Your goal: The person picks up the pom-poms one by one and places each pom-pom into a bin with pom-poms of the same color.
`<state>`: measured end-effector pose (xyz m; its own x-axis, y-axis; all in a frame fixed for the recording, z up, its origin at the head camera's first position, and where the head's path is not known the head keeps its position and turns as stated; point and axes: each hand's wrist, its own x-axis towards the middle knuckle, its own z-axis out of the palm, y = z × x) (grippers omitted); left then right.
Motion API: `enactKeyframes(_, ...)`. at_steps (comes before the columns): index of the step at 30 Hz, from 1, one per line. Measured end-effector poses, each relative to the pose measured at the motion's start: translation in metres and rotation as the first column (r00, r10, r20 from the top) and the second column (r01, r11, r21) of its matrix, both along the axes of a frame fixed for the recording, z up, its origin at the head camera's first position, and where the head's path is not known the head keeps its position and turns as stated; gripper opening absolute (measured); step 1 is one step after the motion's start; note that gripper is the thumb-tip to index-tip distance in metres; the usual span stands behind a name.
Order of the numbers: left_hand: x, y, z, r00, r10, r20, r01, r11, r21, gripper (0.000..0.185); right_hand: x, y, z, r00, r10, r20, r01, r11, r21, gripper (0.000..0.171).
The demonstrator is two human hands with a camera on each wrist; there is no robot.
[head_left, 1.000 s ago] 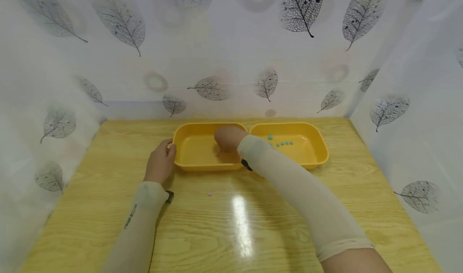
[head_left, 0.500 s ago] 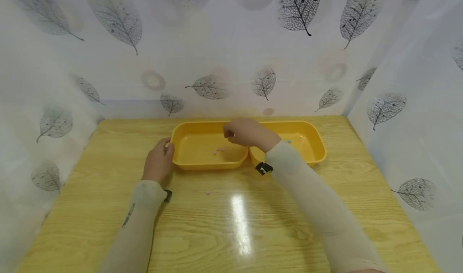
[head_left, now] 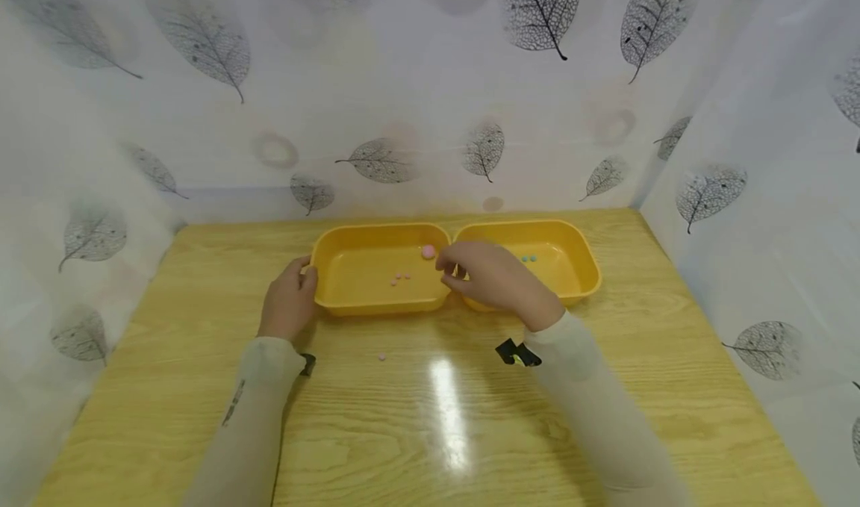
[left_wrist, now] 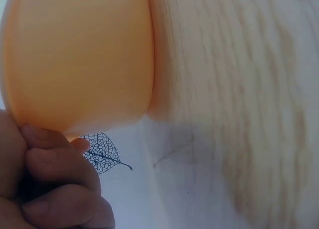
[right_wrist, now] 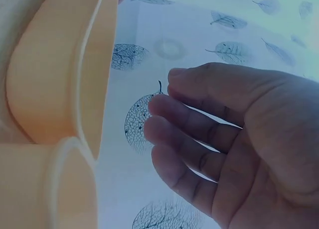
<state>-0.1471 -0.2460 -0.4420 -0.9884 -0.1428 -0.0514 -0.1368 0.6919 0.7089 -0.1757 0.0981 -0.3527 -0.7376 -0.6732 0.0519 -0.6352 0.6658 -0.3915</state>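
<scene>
My left hand (head_left: 289, 302) grips the left end of a yellow tray (head_left: 352, 272), its thumb at the rim. Bent fingers (left_wrist: 65, 164) press around the tray's end in the left wrist view. Inside this tray lie a larger pink round piece (head_left: 428, 252) and several tiny pink pieces (head_left: 398, 276). Over the spot where the two trays meet hovers my right hand (head_left: 493, 275), its fingers loosely bent. The right wrist view shows nothing between that hand's thumb and fingers (right_wrist: 169, 134). It partly covers a second yellow tray (head_left: 571, 272), where small teal pieces (head_left: 528, 258) show.
One tiny pink piece (head_left: 382, 357) lies on the wooden table (head_left: 376, 425) in front of the left tray. A white curtain (head_left: 416, 96) with a leaf print stands behind and at both sides of the table.
My right hand has lifted out of the left tray and moved right, its fingers loosening. The pink pieces in that tray have come into sight. My left hand keeps its grip on the tray.
</scene>
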Motion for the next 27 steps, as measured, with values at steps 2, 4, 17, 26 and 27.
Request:
enactKeyframes(2, 0.0, 0.0, 0.0, 1.0, 0.002, 0.001, -0.002, 1.0, -0.001, 0.058, 0.006, 0.007, -0.005, 1.0, -0.019, 0.004, 0.019, 0.999, -0.029, 0.019)
enactKeyframes(4, 0.0, 0.001, 0.0, 1.0, -0.001, 0.003, 0.001, 1.0, 0.002, 0.058, 0.011, 0.014, -0.011, 0.999, -0.035, 0.007, 0.035, 0.998, -0.05, 0.021)
enactKeyframes(17, 0.0, 0.0, -0.003, 1.0, 0.007, -0.003, -0.007, 1.0, 0.006, 0.059, 0.016, 0.024, -0.027, 0.998, -0.048, -0.046, 0.044, 0.995, -0.09, 0.022)
enactKeyframes(26, -0.002, -0.001, -0.004, 1.0, -0.002, 0.004, 0.002, 1.0, -0.01, 0.06, 0.021, 0.019, -0.028, 0.999, -0.029, -0.026, 0.027, 0.997, -0.066, 0.023)
enactKeyframes(27, -0.002, 0.0, -0.004, 1.0, -0.004, 0.004, 0.004, 1.0, -0.009, 0.059, 0.022, 0.02, -0.028, 0.999, -0.029, -0.028, 0.027, 0.998, -0.065, 0.023)
